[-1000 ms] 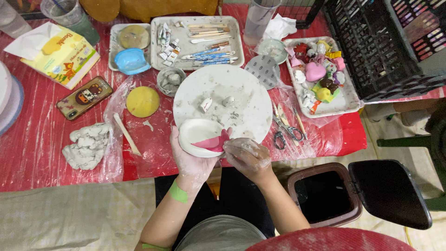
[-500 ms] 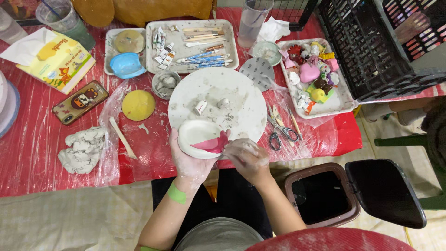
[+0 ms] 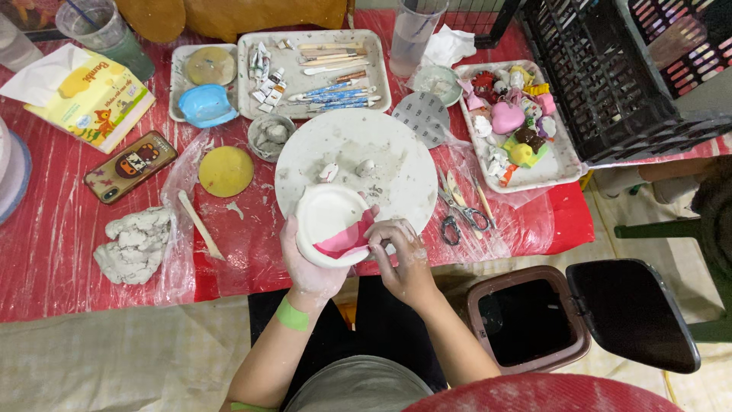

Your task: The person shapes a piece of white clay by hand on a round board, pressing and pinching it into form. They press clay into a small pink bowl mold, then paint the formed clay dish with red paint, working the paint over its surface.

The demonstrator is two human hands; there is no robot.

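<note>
My right hand [image 3: 402,255] has its fingertips [image 3: 379,243] pinched on the pink piece [image 3: 345,239] at the near right rim of the small white bowl [image 3: 329,226]. My left hand [image 3: 309,263] cups that bowl from below, fingers curled around its underside, thumb hidden so I cannot tell its grip exactly. Both hands are smeared with white clay. A green band [image 3: 292,315] sits on my left wrist.

The bowl is held just over the near edge of the red table [image 3: 46,252], overlapping the near rim of the big round white board [image 3: 358,164]. Small clay bits lie on that board. Scissors [image 3: 456,215] lie just right of it on clear plastic.

Far from the board: a grey tray of tools and paint tubes [image 3: 314,72]. Left of that, a blue lid [image 3: 207,105] on a smaller tray. A yellow disc [image 3: 226,171] lies left of the board, with a wooden stick [image 3: 198,223] near it. A lump of grey clay [image 3: 137,244] sits further left. A phone [image 3: 130,165] and a yellow tissue box [image 3: 88,99] are at far left.

Right side: a tray of coloured figures [image 3: 518,126], a black crate [image 3: 610,69]. An open brown bin [image 3: 526,317] stands on the floor near right.
</note>
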